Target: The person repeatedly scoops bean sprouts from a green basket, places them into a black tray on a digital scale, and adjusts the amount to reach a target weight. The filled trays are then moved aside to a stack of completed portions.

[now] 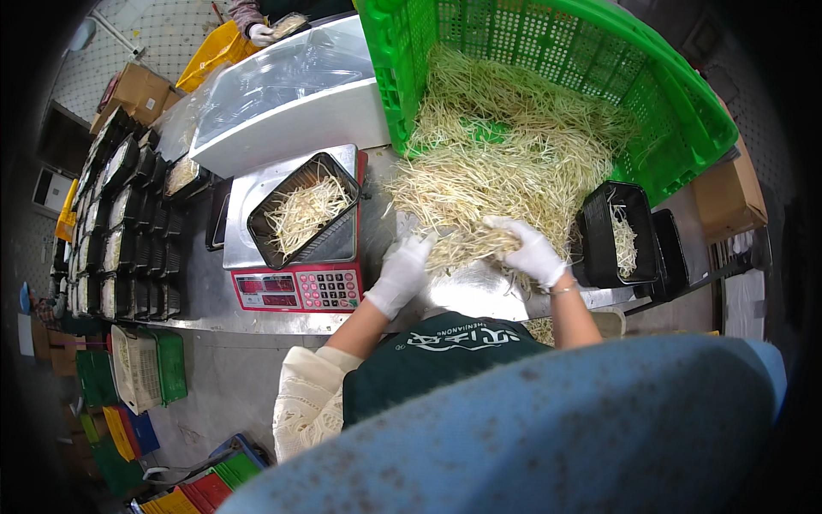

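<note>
Both my hands wear white gloves and are at the near edge of a heap of bean sprouts (494,177) on the metal table. My right hand (530,250) grips one end of a loose bunch of sprouts (472,249). At the bunch's other end is my left hand (404,273), its fingers curled against the sprouts and partly hidden. Left of my hands, a black plastic tray (305,209) with sprouts lies slantwise on a red digital scale (295,288). To the right, another black tray (620,234) stands tilted on its side with a few sprouts inside.
A green perforated crate (546,38) lies tipped behind the heap, its opening towards me. Beside it stands a white foam box (289,122) with clear plastic in it. Stacked filled trays (125,238) occupy the table's left end. Another person's gloved hand (261,35) holds a tray beyond.
</note>
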The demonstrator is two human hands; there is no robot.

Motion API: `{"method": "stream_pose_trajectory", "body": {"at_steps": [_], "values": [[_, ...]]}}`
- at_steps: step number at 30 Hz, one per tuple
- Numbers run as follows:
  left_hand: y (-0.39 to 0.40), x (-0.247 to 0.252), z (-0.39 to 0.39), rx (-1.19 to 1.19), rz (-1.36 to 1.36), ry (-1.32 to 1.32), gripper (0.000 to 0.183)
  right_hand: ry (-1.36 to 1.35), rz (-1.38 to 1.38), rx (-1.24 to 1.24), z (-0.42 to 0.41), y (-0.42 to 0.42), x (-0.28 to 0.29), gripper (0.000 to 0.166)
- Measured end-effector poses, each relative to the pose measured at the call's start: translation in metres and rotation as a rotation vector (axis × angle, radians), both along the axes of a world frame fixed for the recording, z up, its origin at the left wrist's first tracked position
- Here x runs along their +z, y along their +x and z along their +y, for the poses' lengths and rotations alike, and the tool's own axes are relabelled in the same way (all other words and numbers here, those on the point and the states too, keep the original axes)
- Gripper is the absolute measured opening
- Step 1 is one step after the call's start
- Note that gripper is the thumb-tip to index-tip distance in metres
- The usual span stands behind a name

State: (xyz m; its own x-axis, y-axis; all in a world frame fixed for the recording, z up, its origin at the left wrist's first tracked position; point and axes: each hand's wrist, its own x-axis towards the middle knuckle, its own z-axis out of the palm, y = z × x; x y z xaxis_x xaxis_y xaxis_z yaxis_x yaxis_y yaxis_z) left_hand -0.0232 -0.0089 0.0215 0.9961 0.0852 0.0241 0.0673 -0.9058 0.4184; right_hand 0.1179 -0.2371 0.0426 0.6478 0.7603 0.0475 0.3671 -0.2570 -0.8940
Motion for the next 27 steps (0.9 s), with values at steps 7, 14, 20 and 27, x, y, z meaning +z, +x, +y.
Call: {"method": "stream_pose_trajectory", "body": {"at_steps": [7,14,20,27], "values": [[-0.012,-0.016,-0.012,-0.161,-0.254,0.097,0.066,-0.01,0.382,0.08,0.021,-0.001,-0.026,0.073],[-0.03,-0.007,-0.001,0.061,0.253,-0.103,0.072,-0.086,-0.162,0.078,0.017,-0.027,-0.032,0.103],[-0.02,-0.024,-0.013,-0.039,0.044,-0.203,0.053,-0.372,-0.562,-0.094,0.061,-0.067,-0.041,0.102],[-0.09,0.076,0.057,0.112,-0.685,-0.278,0.037,0.205,0.763,-0.223,0.033,-0.005,-0.021,0.06]]}}
